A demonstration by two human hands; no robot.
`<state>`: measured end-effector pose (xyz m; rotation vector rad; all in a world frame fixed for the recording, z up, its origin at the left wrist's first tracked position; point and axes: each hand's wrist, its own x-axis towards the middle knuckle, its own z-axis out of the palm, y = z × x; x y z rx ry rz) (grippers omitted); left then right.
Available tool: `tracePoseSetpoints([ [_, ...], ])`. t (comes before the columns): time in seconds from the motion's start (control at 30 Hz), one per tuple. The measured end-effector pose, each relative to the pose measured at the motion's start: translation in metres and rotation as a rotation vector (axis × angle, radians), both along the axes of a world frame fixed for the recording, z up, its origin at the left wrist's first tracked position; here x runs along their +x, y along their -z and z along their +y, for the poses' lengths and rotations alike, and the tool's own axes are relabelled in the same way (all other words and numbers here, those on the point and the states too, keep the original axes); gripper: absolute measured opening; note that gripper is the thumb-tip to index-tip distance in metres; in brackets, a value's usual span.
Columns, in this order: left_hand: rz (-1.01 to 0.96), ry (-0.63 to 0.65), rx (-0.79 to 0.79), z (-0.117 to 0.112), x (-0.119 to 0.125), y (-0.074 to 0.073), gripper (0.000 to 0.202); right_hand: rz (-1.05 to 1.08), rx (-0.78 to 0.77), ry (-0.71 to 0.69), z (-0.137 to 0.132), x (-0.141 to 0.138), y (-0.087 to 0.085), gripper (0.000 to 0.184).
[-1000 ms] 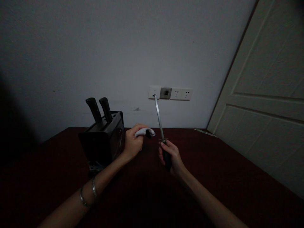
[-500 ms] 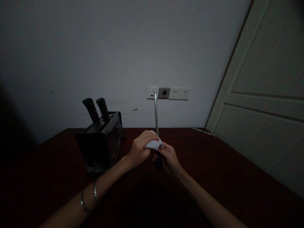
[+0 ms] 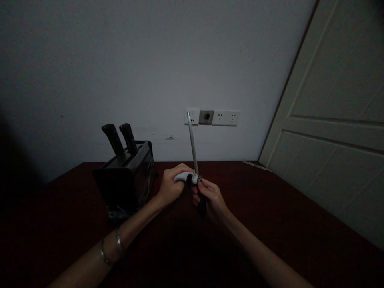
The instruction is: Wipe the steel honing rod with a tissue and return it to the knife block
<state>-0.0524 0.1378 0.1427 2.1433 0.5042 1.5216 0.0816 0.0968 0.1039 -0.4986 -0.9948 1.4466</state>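
Observation:
My right hand (image 3: 211, 200) grips the dark handle of a honing steel (image 3: 192, 149), whose thin metal rod points up, tilted slightly left. My left hand (image 3: 171, 188) is closed on a small white cloth (image 3: 184, 176) and presses it against the base of the rod, just above my right hand. Both hands hover over a dark red table (image 3: 300, 224).
A black knife block (image 3: 127, 174) with two black knife handles stands on the table left of my hands. A row of wall sockets (image 3: 213, 117) is on the grey wall behind. A pale door (image 3: 336, 120) is at the right.
My left hand brought the cloth from beside the rod onto its base. The rod swung from tilted left to upright and back to a slight left tilt, and the hands came together.

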Motion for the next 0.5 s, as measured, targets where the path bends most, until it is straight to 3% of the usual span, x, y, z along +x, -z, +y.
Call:
tracePoseSetpoints([
  [0.23, -0.121, 0.03, -0.137, 0.004, 0.003, 0.002, 0.024, 0.038, 0.008, -0.071, -0.005, 0.0, -0.008, 0.021],
  [0.5, -0.095, 0.026, -0.239, 0.007, 0.007, 0.014, 0.018, 0.032, 0.023, -0.129, -0.013, -0.003, -0.013, 0.026],
])
